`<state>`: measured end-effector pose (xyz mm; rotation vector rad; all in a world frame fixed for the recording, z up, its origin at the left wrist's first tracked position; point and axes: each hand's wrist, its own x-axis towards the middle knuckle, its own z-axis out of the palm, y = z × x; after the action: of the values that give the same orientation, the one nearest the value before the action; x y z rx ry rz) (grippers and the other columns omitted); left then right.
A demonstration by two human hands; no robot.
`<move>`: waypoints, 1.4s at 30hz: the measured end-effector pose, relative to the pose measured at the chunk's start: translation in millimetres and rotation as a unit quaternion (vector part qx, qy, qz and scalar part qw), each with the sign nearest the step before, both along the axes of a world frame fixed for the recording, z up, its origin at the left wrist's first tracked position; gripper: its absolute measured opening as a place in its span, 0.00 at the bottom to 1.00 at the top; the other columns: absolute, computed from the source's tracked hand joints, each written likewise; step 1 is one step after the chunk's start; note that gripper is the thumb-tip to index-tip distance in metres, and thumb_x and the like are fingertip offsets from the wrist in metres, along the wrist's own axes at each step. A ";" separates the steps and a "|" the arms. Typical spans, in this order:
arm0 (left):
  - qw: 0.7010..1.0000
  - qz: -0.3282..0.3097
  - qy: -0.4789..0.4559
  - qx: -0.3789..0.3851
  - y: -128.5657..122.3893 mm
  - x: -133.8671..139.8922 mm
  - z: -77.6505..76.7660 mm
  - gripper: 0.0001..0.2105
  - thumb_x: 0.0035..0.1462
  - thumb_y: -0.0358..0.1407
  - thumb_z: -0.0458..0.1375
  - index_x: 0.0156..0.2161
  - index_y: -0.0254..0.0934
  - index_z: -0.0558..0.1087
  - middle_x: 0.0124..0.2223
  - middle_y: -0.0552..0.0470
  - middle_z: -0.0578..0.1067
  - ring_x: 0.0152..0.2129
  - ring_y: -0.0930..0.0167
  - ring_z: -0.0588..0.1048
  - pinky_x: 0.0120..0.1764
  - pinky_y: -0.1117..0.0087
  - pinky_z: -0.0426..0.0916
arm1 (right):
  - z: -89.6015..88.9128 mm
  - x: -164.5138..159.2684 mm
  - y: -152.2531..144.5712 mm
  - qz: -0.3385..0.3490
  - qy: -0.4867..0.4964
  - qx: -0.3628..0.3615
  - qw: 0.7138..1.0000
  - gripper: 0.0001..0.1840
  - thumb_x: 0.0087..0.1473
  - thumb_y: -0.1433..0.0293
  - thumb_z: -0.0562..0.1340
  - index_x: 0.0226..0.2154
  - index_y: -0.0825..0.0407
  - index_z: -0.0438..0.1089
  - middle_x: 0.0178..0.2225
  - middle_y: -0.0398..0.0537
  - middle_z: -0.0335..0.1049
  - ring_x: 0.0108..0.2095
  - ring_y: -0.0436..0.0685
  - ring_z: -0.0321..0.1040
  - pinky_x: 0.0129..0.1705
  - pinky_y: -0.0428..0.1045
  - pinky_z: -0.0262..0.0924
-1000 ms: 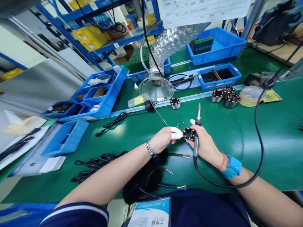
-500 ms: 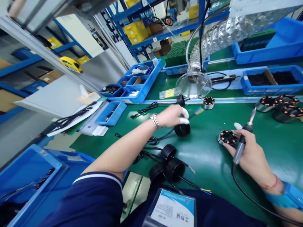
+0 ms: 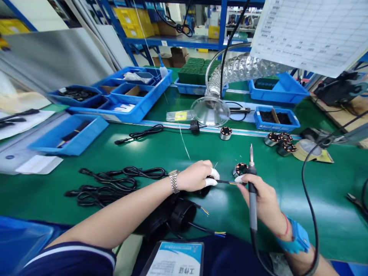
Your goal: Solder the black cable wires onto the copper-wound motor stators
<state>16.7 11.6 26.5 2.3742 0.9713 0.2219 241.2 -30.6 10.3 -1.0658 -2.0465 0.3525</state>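
My left hand [image 3: 198,176], with white finger cots on its thumb and finger, is closed on a black cable [image 3: 222,181]. Thin coloured wires show at the cable's end. My right hand [image 3: 261,195] grips a soldering iron [image 3: 253,207], tip pointing up, while its thumb and finger meet at those wire ends. Just behind these fingertips a ring-shaped stator [image 3: 239,169] with copper windings rests on the green mat [image 3: 287,191]. Below my left hand lie black round caps [image 3: 182,215] with cables and bared coloured wires; part of them is hidden by my arm.
Coiled black cables [image 3: 106,188] lie at left. A clear fume hood [image 3: 211,111] on a foil duct stands behind the work area. Several stators [image 3: 284,142] sit at right, near a tape roll [image 3: 307,149] and pliers [image 3: 355,201]. Blue bins [image 3: 149,103] line the back.
My right hand has let go of the stator, which now rests on the mat, and its fingertips are at the wires. My left hand has brought the cable end to them. The view has turned right.
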 end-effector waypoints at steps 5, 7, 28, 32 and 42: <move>0.998 0.031 -0.057 0.000 -5.1 -5.8 8.2 0.15 0.58 0.29 0.46 0.48 0.33 0.68 0.42 0.46 0.73 0.38 0.69 0.69 0.42 0.69 0.64 | 0.3 -5.6 -3.1 -0.017 0.049 -0.067 0.996 0.13 0.49 0.74 0.60 0.38 0.48 0.59 0.32 0.44 0.70 0.30 0.49 0.70 0.32 0.43 0.65; 0.993 0.079 -0.083 0.010 -10.1 -6.1 12.2 0.19 0.57 0.26 0.44 0.53 0.36 0.62 0.43 0.48 0.73 0.32 0.72 0.71 0.38 0.71 0.65 | -0.9 -7.3 -4.0 -0.029 0.086 -0.099 0.991 0.14 0.49 0.73 0.61 0.39 0.48 0.59 0.32 0.44 0.70 0.29 0.49 0.71 0.32 0.43 0.66; 0.995 0.094 0.001 0.030 -16.5 21.0 9.0 0.09 0.59 0.35 0.45 0.44 0.38 0.63 0.36 0.51 0.75 0.30 0.69 0.74 0.33 0.71 0.64 | -9.3 -18.0 -2.4 -0.028 0.304 -0.250 0.919 0.16 0.48 0.71 0.61 0.39 0.48 0.55 0.30 0.44 0.69 0.28 0.51 0.71 0.32 0.48 0.69; 0.989 0.104 -0.092 -0.047 -10.5 25.5 7.7 0.09 0.58 0.36 0.48 0.34 0.35 0.69 0.37 0.51 0.74 0.29 0.72 0.72 0.34 0.73 0.64 | -6.5 -21.8 -2.7 -0.031 0.317 -0.261 0.911 0.16 0.47 0.70 0.62 0.38 0.48 0.55 0.30 0.44 0.69 0.27 0.51 0.71 0.30 0.47 0.69; 0.966 0.141 -0.188 -0.106 -8.9 30.1 -2.4 0.07 0.50 0.35 0.58 0.34 0.35 0.76 0.30 0.52 0.75 0.27 0.73 0.71 0.33 0.74 0.64 | -7.8 -24.7 1.0 -0.033 0.323 -0.239 0.915 0.18 0.46 0.70 0.63 0.39 0.48 0.55 0.30 0.44 0.70 0.27 0.51 0.70 0.32 0.48 0.68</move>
<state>46.9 2.7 24.1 1.9036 1.0791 0.6204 216.5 -29.5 2.5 -1.0994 -1.3492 1.0593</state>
